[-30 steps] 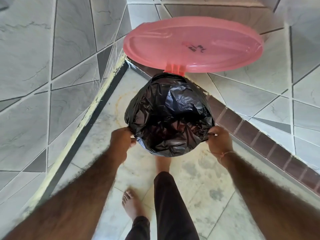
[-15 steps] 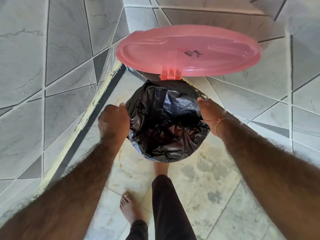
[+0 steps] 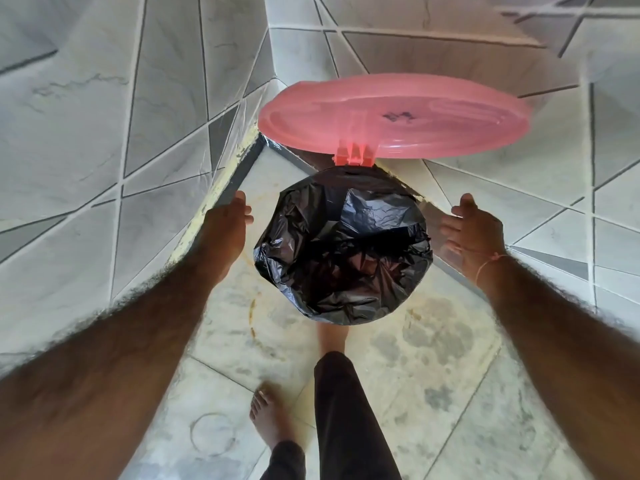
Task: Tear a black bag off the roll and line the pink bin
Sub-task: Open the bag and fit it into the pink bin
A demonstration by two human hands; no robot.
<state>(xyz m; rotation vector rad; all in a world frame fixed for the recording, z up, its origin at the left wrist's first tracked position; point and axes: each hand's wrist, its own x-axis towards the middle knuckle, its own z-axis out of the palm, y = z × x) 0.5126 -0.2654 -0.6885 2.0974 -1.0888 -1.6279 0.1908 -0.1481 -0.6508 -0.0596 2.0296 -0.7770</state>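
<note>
- The grey, marbled wall tiles with dark angled grout lines (image 3: pixel 86 140) rise on both sides, beyond the outstretched fingers, and meet in a corner behind the bin.
- The pale, stained stone floor (image 3: pixel 433 358) spreads under both arms; two bare feet and dark trouser legs stand on it, nearer the viewer than the fingers.
- The round, translucent pink plastic lid (image 3: pixel 394 116) stands raised on its hinge, above and beyond the fingertips of both hands, with a small dark mark on its surface.
- The crinkled, glossy black plastic bag (image 3: pixel 343 247) sits between the two hands, spread over the mouth of the pink bin so that the rim is covered; only the pink hinge shows at the far edge. The bag's middle sags into the opening.
- The left hand (image 3: pixel 225 223) hovers just beside the bag's left edge, its fingers straight and held together, touching nothing.
- The right hand (image 3: pixel 474 230) hovers beside the bag's right edge, apart from it, palm turned inward and fingers loosely spread, empty; a thin pink thread circles the wrist.
</note>
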